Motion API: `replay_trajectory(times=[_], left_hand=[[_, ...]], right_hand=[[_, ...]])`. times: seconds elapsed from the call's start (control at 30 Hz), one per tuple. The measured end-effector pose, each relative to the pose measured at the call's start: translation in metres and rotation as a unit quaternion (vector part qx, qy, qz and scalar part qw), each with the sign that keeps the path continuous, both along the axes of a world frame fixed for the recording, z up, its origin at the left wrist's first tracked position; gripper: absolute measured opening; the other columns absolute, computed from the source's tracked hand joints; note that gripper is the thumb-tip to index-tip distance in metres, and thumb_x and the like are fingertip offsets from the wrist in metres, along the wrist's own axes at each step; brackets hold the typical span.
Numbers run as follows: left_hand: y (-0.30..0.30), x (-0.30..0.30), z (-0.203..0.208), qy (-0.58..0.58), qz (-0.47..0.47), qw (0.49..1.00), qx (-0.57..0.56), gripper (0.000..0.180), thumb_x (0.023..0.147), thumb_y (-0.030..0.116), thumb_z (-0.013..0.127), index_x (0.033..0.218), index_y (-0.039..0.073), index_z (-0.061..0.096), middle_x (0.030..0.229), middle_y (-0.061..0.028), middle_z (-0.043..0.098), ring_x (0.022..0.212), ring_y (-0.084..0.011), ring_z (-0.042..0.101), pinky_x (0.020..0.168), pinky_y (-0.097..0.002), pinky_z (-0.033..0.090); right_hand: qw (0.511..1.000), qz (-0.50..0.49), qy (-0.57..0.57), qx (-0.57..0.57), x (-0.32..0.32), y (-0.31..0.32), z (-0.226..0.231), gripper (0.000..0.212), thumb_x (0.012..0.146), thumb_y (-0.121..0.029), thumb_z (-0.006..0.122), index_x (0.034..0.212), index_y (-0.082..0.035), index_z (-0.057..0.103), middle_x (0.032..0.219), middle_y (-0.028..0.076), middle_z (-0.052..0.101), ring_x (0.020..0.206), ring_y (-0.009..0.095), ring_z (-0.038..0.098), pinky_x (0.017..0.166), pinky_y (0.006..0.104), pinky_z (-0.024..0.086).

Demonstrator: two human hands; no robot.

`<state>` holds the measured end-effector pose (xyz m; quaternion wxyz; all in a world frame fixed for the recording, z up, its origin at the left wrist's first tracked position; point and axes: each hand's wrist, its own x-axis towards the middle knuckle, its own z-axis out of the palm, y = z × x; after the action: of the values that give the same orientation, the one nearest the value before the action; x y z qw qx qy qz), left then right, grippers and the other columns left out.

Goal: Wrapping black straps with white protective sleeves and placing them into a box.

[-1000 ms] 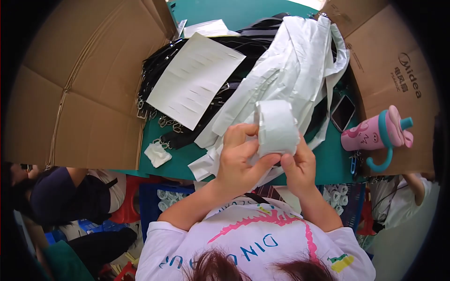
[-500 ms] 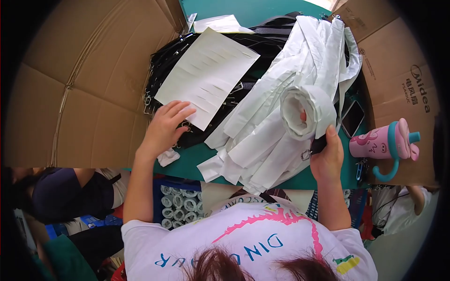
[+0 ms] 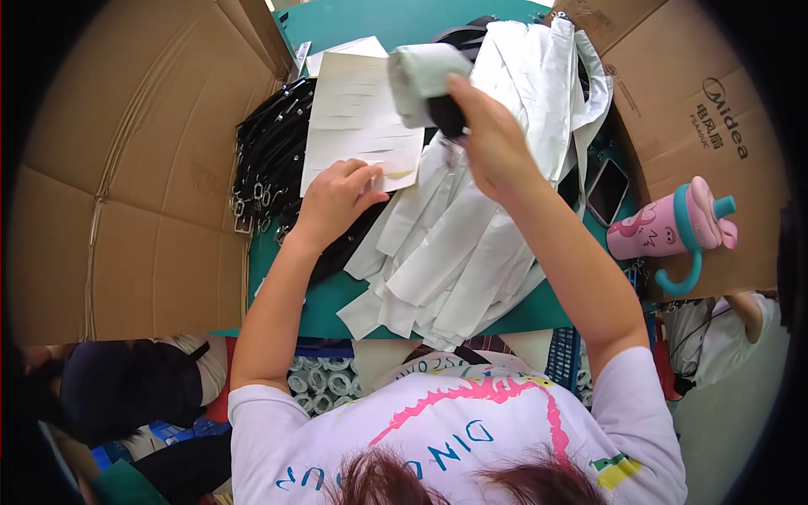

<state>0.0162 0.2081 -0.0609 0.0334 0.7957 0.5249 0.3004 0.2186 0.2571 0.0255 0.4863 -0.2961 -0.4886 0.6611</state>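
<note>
My right hand (image 3: 492, 135) is raised over the far middle of the table, closed around a rolled-up white strip (image 3: 427, 77), slightly smeared by motion. A black end piece (image 3: 447, 116) sticks out below the roll, beside my fingers. The roll overlaps the upper right corner of a cream sheet (image 3: 349, 109) with rows of short slits. At the sheet's lower edge my left hand (image 3: 341, 192) is closed, fingers on top and thumb below the edge. Near those fingertips lies a small yellowish strip (image 3: 398, 174). Long white strips (image 3: 459, 244) lie piled to the right.
Black straps with metal clasps (image 3: 269, 160) are heaped left of the sheet. Cardboard walls (image 3: 160, 160) flank the green table (image 3: 324, 316). A phone (image 3: 608, 192) and a pink tumbler (image 3: 652, 229) stand at the right. Below the table is a crate of white rolls (image 3: 324, 383); other people sit nearby.
My right hand has carried the white roll up and left, from above the pile to beside the sheet. The sheet has turned more upright, with my left hand now at its lower edge.
</note>
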Motion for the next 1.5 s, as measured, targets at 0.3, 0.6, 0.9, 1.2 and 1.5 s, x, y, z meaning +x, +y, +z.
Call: replay_trajectory(times=[0.3, 0.6, 0.9, 1.2, 1.5], left_hand=[[0.012, 0.001, -0.002, 0.064, -0.022, 0.998, -0.006, 0.022, 0.07, 0.013, 0.071, 0.086, 0.006, 0.058, 0.079, -0.0077, 0.055, 0.076, -0.0257, 0.057, 0.067, -0.0366, 0.046], [0.015, -0.003, 0.007, -0.081, 0.002, 0.979, -0.187, 0.021, 0.078, 0.01, 0.065, 0.096, 0.003, 0.059, 0.08, -0.0099, 0.059, 0.072, -0.025, 0.06, 0.066, -0.033, 0.048], [0.029, 0.002, 0.009, 0.036, 0.067, 0.99, -0.122, 0.026, 0.08, 0.012, 0.062, 0.106, 0.01, 0.059, 0.083, -0.0111, 0.063, 0.071, -0.0261, 0.062, 0.064, -0.0343, 0.049], [0.042, 0.014, 0.008, 0.169, 0.126, 0.977, 0.04, 0.012, 0.072, 0.011, 0.065, 0.083, 0.011, 0.06, 0.072, -0.0077, 0.058, 0.066, -0.0273, 0.06, 0.058, -0.0368, 0.049], [0.064, -0.014, 0.017, -0.238, 0.168, 0.95, 0.114, 0.009, 0.076, 0.004, 0.06, 0.072, 0.005, 0.051, 0.094, -0.0072, 0.064, 0.079, -0.0233, 0.057, 0.074, -0.0351, 0.045]], right_hand=[[0.973, 0.014, -0.078, -0.216, -0.045, 0.062, -0.058, 0.035, 0.092, -0.038, 0.049, 0.108, -0.007, 0.056, 0.103, 0.002, 0.058, 0.096, 0.016, 0.05, 0.084, 0.0427, 0.039], [0.973, 0.012, -0.075, -0.216, -0.047, 0.063, -0.06, 0.037, 0.094, -0.036, 0.047, 0.114, -0.006, 0.055, 0.11, 0.005, 0.056, 0.101, 0.021, 0.05, 0.089, 0.0471, 0.038], [0.978, 0.024, -0.033, -0.203, -0.041, 0.059, -0.059, 0.036, 0.094, -0.036, 0.046, 0.114, -0.007, 0.054, 0.109, 0.003, 0.056, 0.104, 0.015, 0.049, 0.088, 0.0428, 0.04], [0.973, 0.026, -0.008, -0.229, -0.031, 0.064, -0.066, 0.036, 0.095, -0.036, 0.044, 0.114, -0.006, 0.053, 0.109, 0.004, 0.056, 0.1, 0.018, 0.052, 0.087, 0.0452, 0.041], [0.973, 0.029, -0.025, -0.227, -0.025, 0.067, -0.059, 0.04, 0.095, -0.036, 0.044, 0.115, -0.002, 0.051, 0.113, 0.006, 0.054, 0.103, 0.021, 0.052, 0.09, 0.0468, 0.04]])
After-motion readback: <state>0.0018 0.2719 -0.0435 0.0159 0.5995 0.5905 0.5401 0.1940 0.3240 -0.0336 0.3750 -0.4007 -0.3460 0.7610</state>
